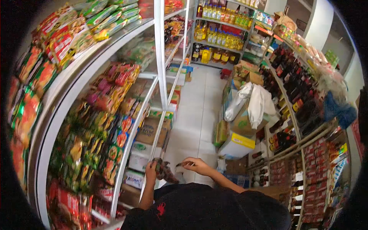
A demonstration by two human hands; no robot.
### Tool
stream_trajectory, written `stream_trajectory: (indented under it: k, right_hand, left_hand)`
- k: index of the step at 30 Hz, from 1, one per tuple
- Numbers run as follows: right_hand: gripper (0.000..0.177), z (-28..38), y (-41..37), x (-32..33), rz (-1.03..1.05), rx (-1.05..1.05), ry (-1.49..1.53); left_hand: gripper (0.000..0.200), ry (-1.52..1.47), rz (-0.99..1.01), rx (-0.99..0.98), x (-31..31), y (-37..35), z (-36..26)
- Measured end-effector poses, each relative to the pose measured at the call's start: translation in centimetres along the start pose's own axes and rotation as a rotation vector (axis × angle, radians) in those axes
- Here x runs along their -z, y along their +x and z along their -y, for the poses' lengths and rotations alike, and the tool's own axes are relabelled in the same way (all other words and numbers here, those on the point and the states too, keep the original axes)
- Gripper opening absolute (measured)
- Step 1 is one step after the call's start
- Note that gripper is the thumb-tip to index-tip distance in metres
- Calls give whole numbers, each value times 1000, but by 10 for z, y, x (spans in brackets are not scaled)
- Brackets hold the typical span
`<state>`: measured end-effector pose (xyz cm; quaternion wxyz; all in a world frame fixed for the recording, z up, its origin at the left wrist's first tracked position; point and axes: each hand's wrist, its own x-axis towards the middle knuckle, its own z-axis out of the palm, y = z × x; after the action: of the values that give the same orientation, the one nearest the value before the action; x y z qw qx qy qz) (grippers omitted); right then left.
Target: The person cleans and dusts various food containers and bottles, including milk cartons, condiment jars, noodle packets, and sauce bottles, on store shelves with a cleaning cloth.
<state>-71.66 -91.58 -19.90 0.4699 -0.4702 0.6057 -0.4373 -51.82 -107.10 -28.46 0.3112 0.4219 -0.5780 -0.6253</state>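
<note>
My left hand point(151, 171) is closed on a crumpled, dark reddish and greenish bundle point(165, 172), its kind blurred, which hangs in front of my body. To its right, my right hand point(195, 165) is pinched, with a small, thin dark piece point(178, 165) at its fingertips; I cannot tell what this piece is. A short gap separates the two hands. Close by on the left runs the metal frame point(152, 147) of a glass-sided display case, with cardboard boxes point(147, 132) low inside it.
Shiny food packets point(111, 86) fill the case at left, and more packets point(73, 32) lie on its top. Ahead, a rack point(220, 51) holds oil bottles. On the right stand cartons point(237, 143) with a white cloth or bag point(256, 103) over them, beside shelves of dark bottles point(293, 76). Pale tiles point(188, 119) floor the aisle.
</note>
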Motion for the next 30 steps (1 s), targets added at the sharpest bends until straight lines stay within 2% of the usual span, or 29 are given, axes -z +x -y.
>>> stream_trajectory:
  k: [2,6,8,10,12,13,14,17,20,21,22,24,25,26,28,29,30]
  right_hand:
    - [28,5,35,32,-27,60,-111]
    - [32,27,95,93,-68,106,-290]
    - [37,31,117,114,-238,57,-298]
    - [44,18,138,137,-305,40,-295]
    - [47,-2,150,162,-474,193,-242]
    - [45,-16,154,178,-543,85,-198]
    - [45,-28,159,194,-574,67,-178]
    - [35,-49,171,251,-841,-10,70]
    - [29,-77,193,319,-850,-83,94]
    - [22,-79,204,343,-834,11,198]
    - [22,-81,214,369,-839,28,207]
    - [16,-60,226,416,-841,-122,115]
    - [14,-68,237,437,-897,36,93]
    - [14,-77,248,460,-905,24,106]
    - [19,-90,270,506,-951,72,79]
    - [19,-83,277,525,-955,54,89]
    - [19,-70,284,543,-975,63,72]
  left_hand:
    - [29,-96,-50,159,-18,39,-21]
    - [27,-99,17,95,-78,131,-33]
    - [27,169,17,-206,-117,173,-28]
    - [28,90,305,-37,-151,202,-58]
    - [28,117,387,-57,-191,216,-102]
    - [28,113,448,-92,-208,226,-113]
    - [28,131,482,-80,-224,241,-107]
    - [20,-43,679,-7,-282,284,-99]
    - [20,90,757,-129,-337,327,-118]
    - [17,147,715,-186,-354,340,-131]
    - [17,161,716,-200,-371,362,-138]
    - [13,194,622,-155,-401,395,-153]
    - [15,147,616,-269,-415,413,-157]
    - [15,157,627,-258,-429,429,-165]
    - [29,289,529,-333,-454,462,-177]
    - [39,162,538,-298,-468,479,-172]
    - [39,164,548,-278,-477,489,-175]
